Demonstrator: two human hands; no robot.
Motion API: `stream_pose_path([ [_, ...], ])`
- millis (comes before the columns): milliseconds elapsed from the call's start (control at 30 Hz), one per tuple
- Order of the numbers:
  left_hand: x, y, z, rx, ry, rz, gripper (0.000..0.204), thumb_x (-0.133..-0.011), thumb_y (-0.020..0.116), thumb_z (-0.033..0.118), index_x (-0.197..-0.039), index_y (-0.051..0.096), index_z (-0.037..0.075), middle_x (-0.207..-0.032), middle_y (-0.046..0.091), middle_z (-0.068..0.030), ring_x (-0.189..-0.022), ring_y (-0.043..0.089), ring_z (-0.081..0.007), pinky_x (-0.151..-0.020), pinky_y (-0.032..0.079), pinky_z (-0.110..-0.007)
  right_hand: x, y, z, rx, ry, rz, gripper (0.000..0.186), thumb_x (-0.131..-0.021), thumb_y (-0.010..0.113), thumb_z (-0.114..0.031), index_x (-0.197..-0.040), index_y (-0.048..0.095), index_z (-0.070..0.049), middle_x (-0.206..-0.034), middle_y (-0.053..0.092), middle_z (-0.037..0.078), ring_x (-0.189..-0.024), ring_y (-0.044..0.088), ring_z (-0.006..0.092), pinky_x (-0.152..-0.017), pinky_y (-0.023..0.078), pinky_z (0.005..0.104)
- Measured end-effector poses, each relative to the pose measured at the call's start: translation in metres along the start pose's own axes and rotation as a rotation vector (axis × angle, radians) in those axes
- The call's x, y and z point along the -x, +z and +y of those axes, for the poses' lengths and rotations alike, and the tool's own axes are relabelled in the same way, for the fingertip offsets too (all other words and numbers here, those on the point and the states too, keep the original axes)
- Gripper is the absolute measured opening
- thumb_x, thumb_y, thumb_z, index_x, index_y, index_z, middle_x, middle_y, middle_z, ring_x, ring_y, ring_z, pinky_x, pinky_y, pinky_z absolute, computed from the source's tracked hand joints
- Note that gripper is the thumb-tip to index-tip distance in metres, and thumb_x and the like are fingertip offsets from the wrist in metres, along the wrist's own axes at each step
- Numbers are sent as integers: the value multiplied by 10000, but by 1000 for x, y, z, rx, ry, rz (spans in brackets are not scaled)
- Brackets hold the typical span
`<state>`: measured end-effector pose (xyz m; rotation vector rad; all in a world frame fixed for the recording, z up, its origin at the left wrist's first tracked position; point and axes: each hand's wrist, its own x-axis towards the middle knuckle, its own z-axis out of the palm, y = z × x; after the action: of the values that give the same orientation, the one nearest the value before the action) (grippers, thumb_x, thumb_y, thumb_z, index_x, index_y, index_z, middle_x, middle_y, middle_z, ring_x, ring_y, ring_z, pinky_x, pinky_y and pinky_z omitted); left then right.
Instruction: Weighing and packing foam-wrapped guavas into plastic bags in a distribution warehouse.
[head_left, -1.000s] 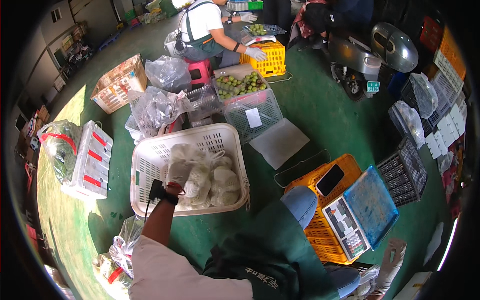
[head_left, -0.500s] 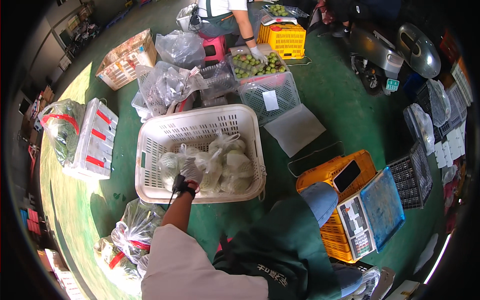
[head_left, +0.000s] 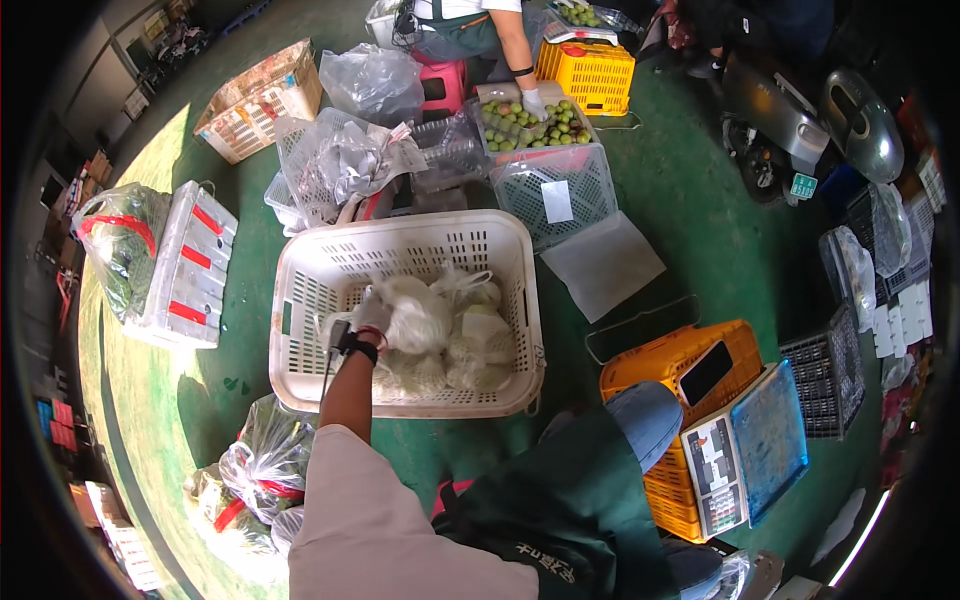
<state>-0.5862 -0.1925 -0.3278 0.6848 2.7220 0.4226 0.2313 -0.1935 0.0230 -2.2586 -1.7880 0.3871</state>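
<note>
In a white slotted basket point(head_left: 400, 405) in front of me lie several clear plastic bags with pale, round produce inside, the kind of which I cannot make out. My left hand point(head_left: 373, 312), in a pale glove with a dark wristband, is closed at the left side of one plastic bag point(head_left: 417, 315), raised above the others. Motion blurs this bag, and its contents look whitish. Lower in the basket, another bag point(head_left: 480, 347) rests at the right. My right hand is out of view.
A scale point(head_left: 715, 465) with a blue platform sits by a yellow crate point(head_left: 668, 480) at my right, with a phone point(head_left: 706, 375) nearby. Tied bags point(head_left: 262, 465) lie at left. Opposite, a person's gloved hand point(head_left: 534, 104) reaches into a crate of green fruit point(head_left: 560, 128).
My left hand has shifted slightly up and left, and the bag beside it is higher above the others. The whole view has moved a little; the other person's hand remains among the green fruit.
</note>
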Motion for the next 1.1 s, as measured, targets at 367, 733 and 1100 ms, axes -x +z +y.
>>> stream_pose_path([
  [367,-44,-26,-158,965,-483,448,444,-818,474,-25,-1240,466,113,-984,600,-163,-693,588,-234,-643,513,-392,-14,12,-4,-23,-37,-40,212,-927,545,-128,-1064,612,18,-947,611,92,-848,559,199,-798,474,283],
  [733,51,60,-194,17,-96,-260,334,-850,525,42,-1169,621,61,-882,681,-94,-772,643,-193,-673,516,-335,-11,19,1,-28,-19,-21,211,-929,568,-154,-1045,651,2,-975,634,108,-846,572,202,-831,484,307],
  [1100,71,14,-78,-303,276,-426,349,-901,443,71,-1193,630,105,-1081,673,-155,-955,657,-273,-827,506,-360,-5,34,68,-228,-35,-24,131,-883,504,-93,-936,597,-17,-904,576,65,-811,531,147,-755,435,293],
])
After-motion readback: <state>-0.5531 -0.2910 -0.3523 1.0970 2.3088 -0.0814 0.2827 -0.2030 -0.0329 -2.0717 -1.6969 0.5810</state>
